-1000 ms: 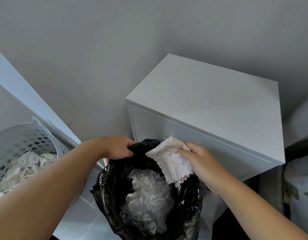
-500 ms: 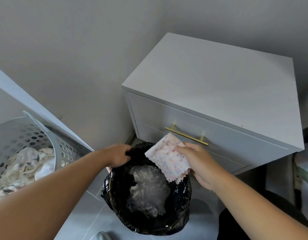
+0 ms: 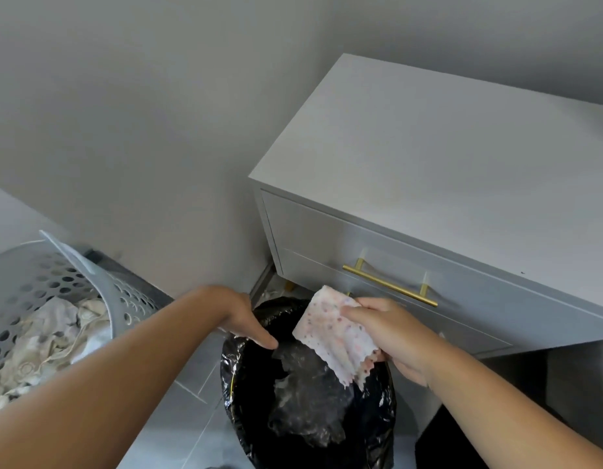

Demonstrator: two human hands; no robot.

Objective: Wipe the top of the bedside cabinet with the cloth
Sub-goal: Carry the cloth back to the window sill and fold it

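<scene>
Head view — cloth (image 3: 330,336) gripped in right hand (image 3: 391,333), over bin (image 3: 246,401).

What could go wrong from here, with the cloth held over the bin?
1. The right hand pinches only one edge of the cloth, which hangs over the open bin; a slip would likely drop it onto the plastic waste.
2. The left hand rests on the bin's rim; pushing there might tip the bin.
3. The cabinet top is not yet touched.
</scene>
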